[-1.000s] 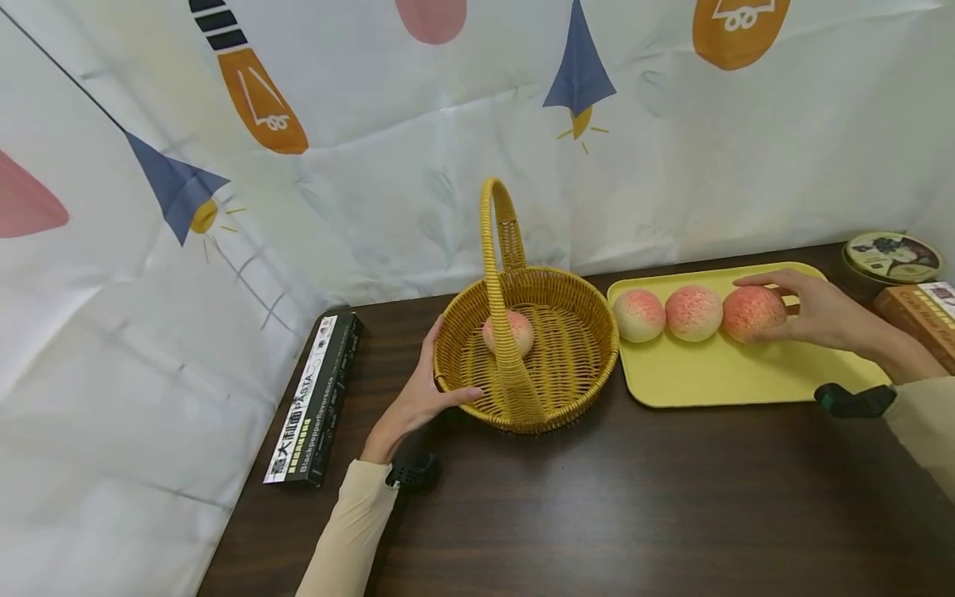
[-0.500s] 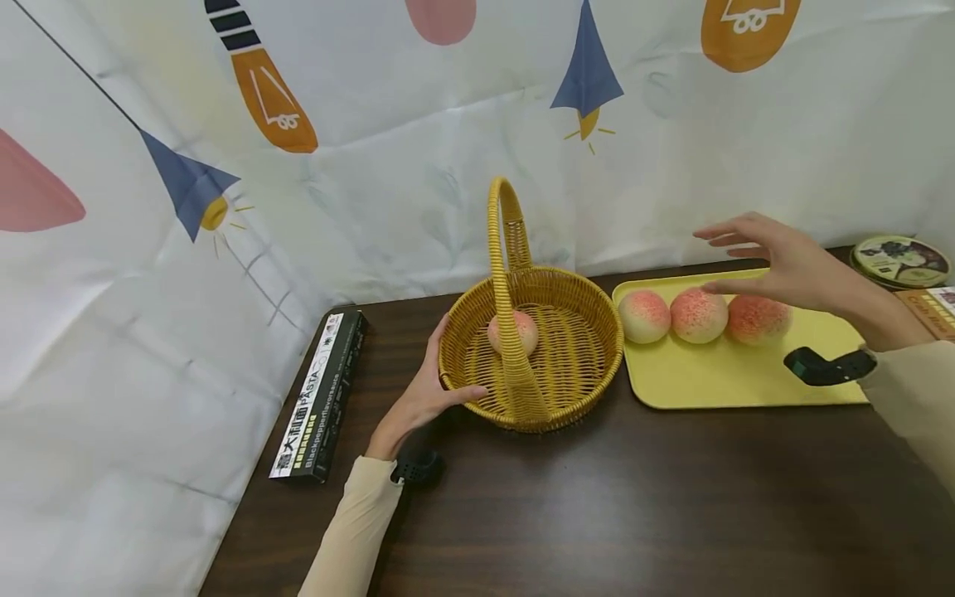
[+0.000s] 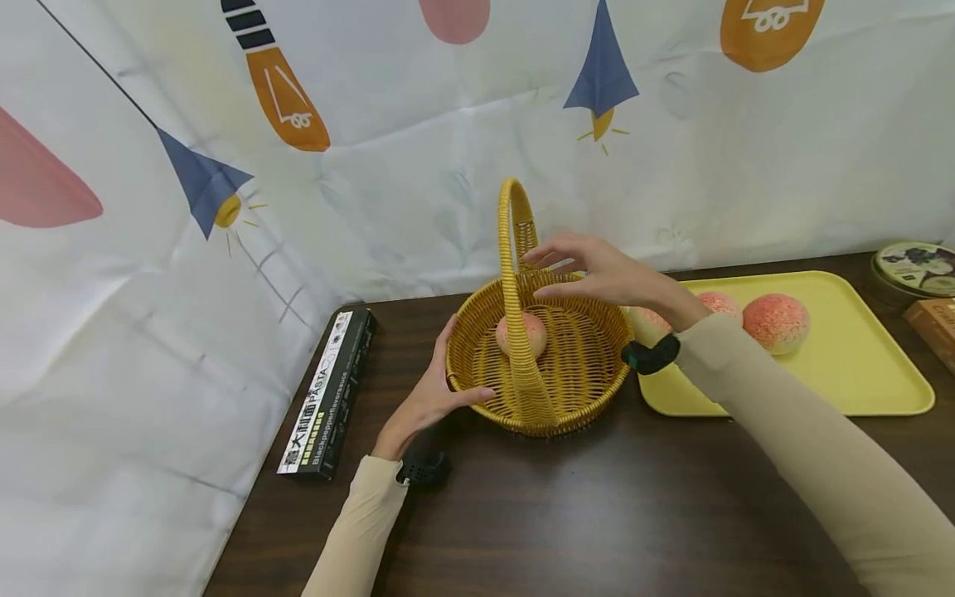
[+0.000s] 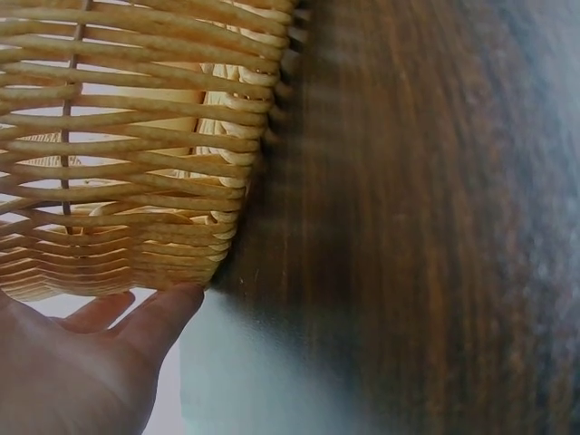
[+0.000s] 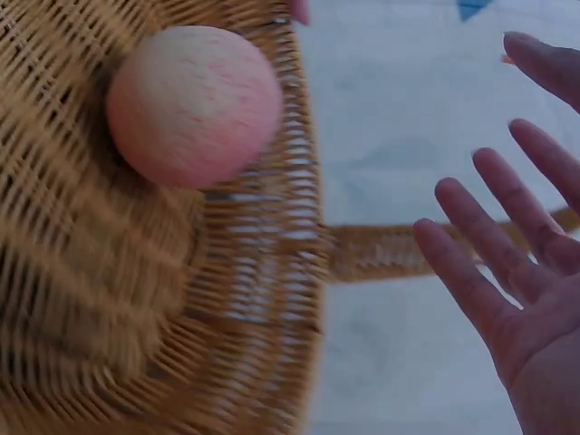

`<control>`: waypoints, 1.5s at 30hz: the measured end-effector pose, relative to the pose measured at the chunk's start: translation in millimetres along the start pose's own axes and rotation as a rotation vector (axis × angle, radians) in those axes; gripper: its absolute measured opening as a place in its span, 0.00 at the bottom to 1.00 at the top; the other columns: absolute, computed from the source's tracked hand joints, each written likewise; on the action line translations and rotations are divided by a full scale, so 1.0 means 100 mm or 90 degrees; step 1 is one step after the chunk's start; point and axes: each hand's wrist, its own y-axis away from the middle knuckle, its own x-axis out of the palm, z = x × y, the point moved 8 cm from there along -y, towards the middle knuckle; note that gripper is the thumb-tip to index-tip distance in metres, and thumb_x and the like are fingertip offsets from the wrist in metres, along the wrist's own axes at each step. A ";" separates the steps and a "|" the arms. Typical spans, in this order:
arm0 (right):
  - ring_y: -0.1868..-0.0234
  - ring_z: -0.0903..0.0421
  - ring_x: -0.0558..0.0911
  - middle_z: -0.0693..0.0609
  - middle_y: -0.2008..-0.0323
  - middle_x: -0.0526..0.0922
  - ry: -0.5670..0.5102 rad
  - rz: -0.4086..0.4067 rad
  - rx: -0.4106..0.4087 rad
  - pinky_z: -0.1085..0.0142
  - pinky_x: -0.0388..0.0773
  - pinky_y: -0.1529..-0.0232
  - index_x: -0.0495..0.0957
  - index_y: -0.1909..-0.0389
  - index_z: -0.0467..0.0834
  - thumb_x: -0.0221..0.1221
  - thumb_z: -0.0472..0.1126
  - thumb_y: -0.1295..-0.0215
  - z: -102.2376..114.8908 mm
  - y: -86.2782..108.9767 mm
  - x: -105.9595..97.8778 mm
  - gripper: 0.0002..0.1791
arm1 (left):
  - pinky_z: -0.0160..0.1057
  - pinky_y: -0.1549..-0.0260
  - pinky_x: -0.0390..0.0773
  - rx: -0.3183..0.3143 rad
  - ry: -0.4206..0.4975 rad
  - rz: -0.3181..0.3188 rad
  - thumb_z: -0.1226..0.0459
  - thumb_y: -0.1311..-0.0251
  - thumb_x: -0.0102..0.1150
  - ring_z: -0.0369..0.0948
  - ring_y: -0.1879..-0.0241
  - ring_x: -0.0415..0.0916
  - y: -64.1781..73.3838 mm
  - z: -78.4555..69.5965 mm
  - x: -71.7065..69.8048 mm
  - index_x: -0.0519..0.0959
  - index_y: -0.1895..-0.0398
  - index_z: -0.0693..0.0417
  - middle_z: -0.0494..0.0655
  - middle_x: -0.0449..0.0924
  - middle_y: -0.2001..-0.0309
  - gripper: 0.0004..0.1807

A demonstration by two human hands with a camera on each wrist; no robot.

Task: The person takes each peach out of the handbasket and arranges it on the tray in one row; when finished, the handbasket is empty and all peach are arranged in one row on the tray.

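Observation:
A yellow wicker basket point(image 3: 589, 406) with a tall hoop handle point(image 3: 515, 249) stands on the dark table. One pink-and-cream peach point(image 3: 533, 334) lies inside it, partly behind the handle. My left hand point(image 3: 429, 402) holds the basket's left side, thumb at the front rim. In the left wrist view, its fingertips point(image 4: 177, 308) touch the woven wall. Above the basket, right of the handle, hovers my right hand point(image 3: 604, 274), fingers spread and holding nothing. Several more peaches point(image 3: 776, 323) sit in a row on a yellow tray point(image 3: 858, 373); my right forearm partly covers some.
A black pasta box point(image 3: 328, 394) lies left of the basket. At the far right stand a round tin point(image 3: 921, 267) and a brown box point(image 3: 936, 327), cut off by the view's edge. A patterned white cloth point(image 3: 418, 166) hangs behind the table.
My right hand has let go of the rightmost peach on the tray, lifted and swung left over the basket. My left hand has stayed at the basket. The head view has shifted slightly.

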 end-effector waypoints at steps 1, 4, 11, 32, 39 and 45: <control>0.33 0.43 0.75 0.42 0.36 0.78 0.002 0.013 0.008 0.43 0.70 0.32 0.76 0.33 0.38 0.69 0.36 0.31 -0.05 -0.06 0.08 0.27 | 0.60 0.27 0.58 0.002 -0.001 0.000 0.43 0.48 0.80 0.52 0.22 0.52 0.00 -0.01 -0.01 0.34 0.15 0.31 0.48 0.42 0.17 0.70; 0.32 0.39 0.74 0.38 0.35 0.76 0.010 0.050 0.031 0.42 0.70 0.32 0.73 0.31 0.35 0.69 0.36 0.31 -0.19 -0.22 0.29 0.30 | 0.61 0.27 0.58 0.007 -0.003 0.000 0.42 0.47 0.79 0.52 0.21 0.52 -0.01 -0.03 -0.03 0.34 0.14 0.32 0.48 0.41 0.17 0.70; 0.32 0.38 0.72 0.36 0.35 0.73 0.049 0.127 0.045 0.44 0.73 0.35 0.76 0.32 0.33 0.68 0.35 0.32 -0.46 -0.37 0.65 0.28 | 0.61 0.28 0.58 0.006 -0.002 0.004 0.40 0.48 0.79 0.53 0.22 0.53 0.01 -0.02 -0.02 0.34 0.14 0.35 0.50 0.44 0.18 0.71; 0.41 0.47 0.79 0.42 0.41 0.81 0.052 0.209 0.085 0.51 0.75 0.40 0.78 0.35 0.36 0.75 0.34 0.43 -0.60 -0.34 0.84 0.33 | 0.58 0.28 0.61 0.002 0.017 0.008 0.44 0.47 0.79 0.51 0.22 0.54 0.01 0.01 0.02 0.34 0.14 0.34 0.50 0.46 0.18 0.70; 0.41 0.47 0.80 0.42 0.41 0.81 0.075 0.251 0.057 0.52 0.76 0.39 0.77 0.34 0.35 0.74 0.33 0.42 -0.54 -0.36 0.91 0.34 | 0.57 0.29 0.62 -0.001 0.014 0.005 0.43 0.48 0.80 0.50 0.23 0.54 0.00 0.01 0.02 0.35 0.14 0.35 0.49 0.46 0.19 0.71; 0.46 0.49 0.81 0.43 0.43 0.83 0.057 0.181 0.042 0.55 0.78 0.45 0.78 0.34 0.35 0.74 0.35 0.42 -0.44 -0.37 0.77 0.34 | 0.56 0.29 0.62 -0.007 0.016 0.006 0.46 0.47 0.80 0.50 0.23 0.54 0.01 0.01 0.03 0.35 0.14 0.35 0.49 0.46 0.19 0.70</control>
